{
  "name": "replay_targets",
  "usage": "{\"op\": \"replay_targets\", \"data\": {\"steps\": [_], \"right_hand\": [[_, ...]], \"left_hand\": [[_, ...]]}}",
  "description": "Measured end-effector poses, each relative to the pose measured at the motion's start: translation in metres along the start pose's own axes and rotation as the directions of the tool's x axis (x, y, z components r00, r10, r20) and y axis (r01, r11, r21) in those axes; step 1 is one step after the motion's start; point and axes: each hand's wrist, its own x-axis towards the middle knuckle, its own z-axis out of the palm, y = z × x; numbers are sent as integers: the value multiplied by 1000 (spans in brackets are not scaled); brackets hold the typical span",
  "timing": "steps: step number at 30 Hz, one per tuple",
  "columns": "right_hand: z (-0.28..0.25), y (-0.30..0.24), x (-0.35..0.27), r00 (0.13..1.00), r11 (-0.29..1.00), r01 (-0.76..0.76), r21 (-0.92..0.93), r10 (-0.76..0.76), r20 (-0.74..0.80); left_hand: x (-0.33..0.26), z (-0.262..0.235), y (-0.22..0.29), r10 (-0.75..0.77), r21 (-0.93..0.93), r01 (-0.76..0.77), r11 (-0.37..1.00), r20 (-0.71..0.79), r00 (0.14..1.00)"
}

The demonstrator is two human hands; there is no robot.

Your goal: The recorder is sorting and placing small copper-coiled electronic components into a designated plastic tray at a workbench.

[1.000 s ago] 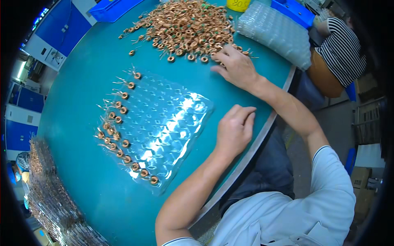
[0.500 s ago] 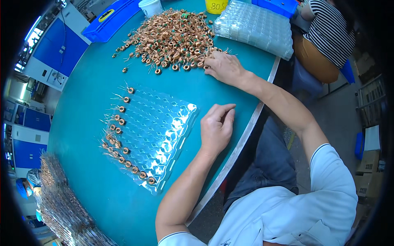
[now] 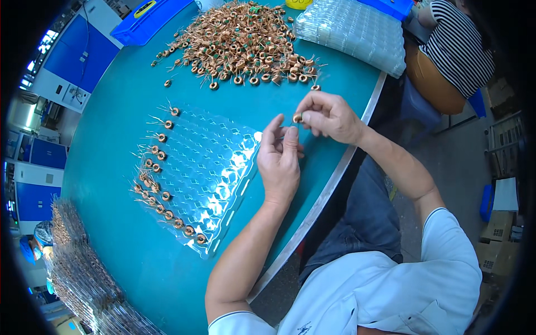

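Between thumb and fingers, my right hand (image 3: pixel 335 120) pinches a small copper-wound ring coil (image 3: pixel 297 118) with thin wire leads. Just beside it, my left hand (image 3: pixel 279 162) is raised with thumb and forefinger apart, close to the coil's leads; whether it touches them is unclear. A clear plastic blister tray (image 3: pixel 204 162) lies on the table left of my left hand. Several coils (image 3: pixel 162 138) sit along its left and near edges, leads pointing left. Beyond my hands spreads a big heap of loose coils (image 3: pixel 240 44). One lone coil (image 3: pixel 316 87) lies near my right hand.
A stack of clear trays (image 3: pixel 352 33) stands at the far right of the green table (image 3: pixel 111 145). Blue bins (image 3: pixel 151 22) and part of a yellow container (image 3: pixel 298 4) are at the back. Stacked filled trays (image 3: pixel 84 268) rise at near left. A person in stripes (image 3: pixel 458 44) sits at right.
My right hand has come back from the heap toward me with a coil in its fingers. My left hand has lifted and its fingers have spread, meeting the right. The view has shifted slightly.
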Motion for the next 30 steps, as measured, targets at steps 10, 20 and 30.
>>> {"op": "replay_targets", "data": {"steps": [10, 20, 30], "right_hand": [[-13, 11, -24, 999, 999, -36, 26, 35, 38], [-25, 17, -30, 991, 976, 50, -210, -23, 130], [-35, 31, -34, 990, 969, 120, -215, -100, 103]], "left_hand": [[-3, 10, -6, 33, 302, -18, 953, -43, 999], [-5, 16, -10, 181, 469, -201, 860, 88, 979], [-8, 20, -2, 241, 542, -303, 784, 184, 953]]}}
